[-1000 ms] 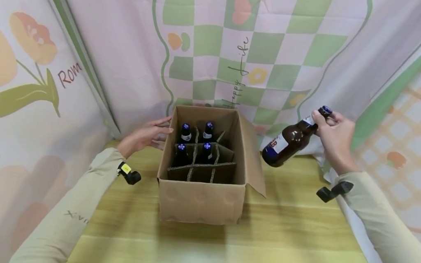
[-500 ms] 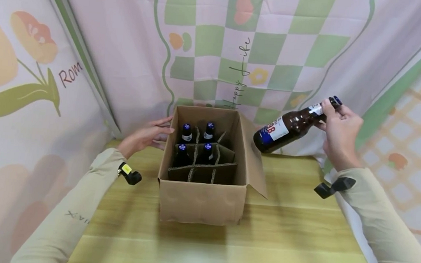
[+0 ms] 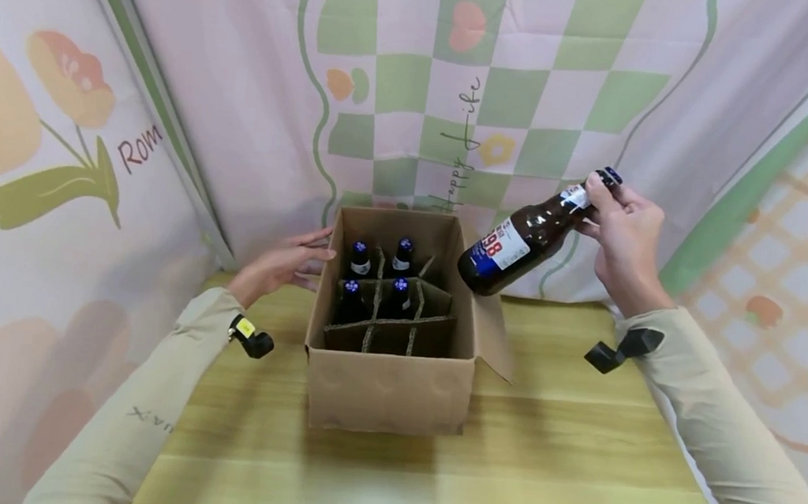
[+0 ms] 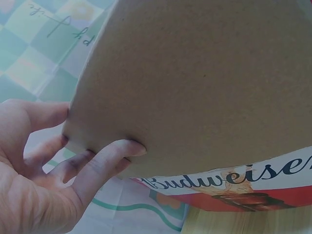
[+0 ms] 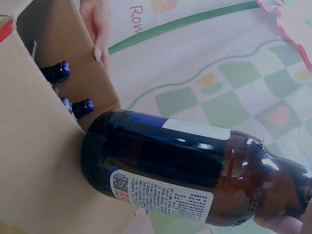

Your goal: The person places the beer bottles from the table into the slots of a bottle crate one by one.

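My right hand (image 3: 625, 242) pinches a brown glass beer bottle (image 3: 518, 249) by its neck. The blue-capped bottle tilts, base down to the left, over the right wall of a cardboard box (image 3: 386, 393). In the right wrist view the bottle (image 5: 165, 161) shows a back label, with its base near the box. Several bottles with blue caps (image 3: 401, 284) stand upright in compartments at the left and middle. My left hand (image 3: 277, 270) rests on the box's left rim. In the left wrist view its fingers (image 4: 114, 153) touch the outer cardboard (image 4: 195, 87).
Cardboard dividers (image 3: 390, 336) split the box inside. One flap (image 3: 496, 330) hangs out on the right. The box stands on a wooden table (image 3: 545, 453), with a patterned curtain (image 3: 403, 86) behind it.
My right hand has raised the bottle and brought it left, from beside the box to over its right flap and wall. The left hand stays at the left rim.
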Demonstrator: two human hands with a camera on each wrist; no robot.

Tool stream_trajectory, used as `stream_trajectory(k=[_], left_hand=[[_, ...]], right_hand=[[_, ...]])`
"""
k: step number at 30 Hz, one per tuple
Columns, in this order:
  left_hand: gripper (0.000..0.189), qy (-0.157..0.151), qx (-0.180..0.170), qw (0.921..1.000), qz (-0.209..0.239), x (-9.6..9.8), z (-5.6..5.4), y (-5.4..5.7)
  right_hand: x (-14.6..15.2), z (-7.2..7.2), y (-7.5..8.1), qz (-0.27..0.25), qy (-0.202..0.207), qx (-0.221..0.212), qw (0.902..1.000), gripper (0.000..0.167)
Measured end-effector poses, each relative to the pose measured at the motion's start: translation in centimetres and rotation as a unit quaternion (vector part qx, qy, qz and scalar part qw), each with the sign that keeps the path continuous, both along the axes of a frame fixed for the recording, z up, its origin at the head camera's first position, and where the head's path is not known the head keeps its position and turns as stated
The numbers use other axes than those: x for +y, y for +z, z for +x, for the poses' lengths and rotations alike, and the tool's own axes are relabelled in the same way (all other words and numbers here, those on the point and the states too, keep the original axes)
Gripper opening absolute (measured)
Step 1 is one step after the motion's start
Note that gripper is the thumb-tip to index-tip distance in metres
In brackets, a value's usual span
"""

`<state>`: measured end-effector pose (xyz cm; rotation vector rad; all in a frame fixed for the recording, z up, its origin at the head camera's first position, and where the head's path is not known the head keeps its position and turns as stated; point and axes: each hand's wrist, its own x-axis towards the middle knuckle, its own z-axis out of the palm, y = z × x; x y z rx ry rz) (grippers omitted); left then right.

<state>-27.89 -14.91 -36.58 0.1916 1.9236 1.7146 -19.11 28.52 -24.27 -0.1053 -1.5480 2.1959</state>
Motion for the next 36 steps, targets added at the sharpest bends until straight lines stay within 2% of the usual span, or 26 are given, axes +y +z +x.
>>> stream_trajectory(k=[5,9,14,18,29,36], left_hand=[[0.075,0.0,0.005,1.0,-0.003,0.1,0.0,-0.3],[0.076,0.002,0.004,1.0,-0.003,0.1,0.0,-0.2],[0.076,0.003,0.002,1.0,-0.002,0.0,-0.1,-0.1],[0.075,0.006,0.002,1.0,0.0,0.1,-0.1,-0.2],[0.076,0.006,0.005,0.9999,-0.007,-0.1,0.0,-0.1],[0.074,0.01,0.001,0.9999,-0.009,0.1,0.0,0.1]], right_hand=[[-0.9,0.0,0.4,0.02,0.008,0.004,0.9998,0.031],[-2.2,-0.3,0.7,0.06,0.02,0.043,0.9971,0.029],[-4.0,-0.8,1.0,0.141,0.046,0.104,0.9835,0.025],[-4.9,-1.2,1.3,0.178,0.054,0.126,0.9744,0.025],[-7.9,-1.8,1.7,0.236,0.112,0.137,0.9554,0.022],[-9.4,-1.7,2.0,0.275,0.104,0.124,0.9475,0.026]])
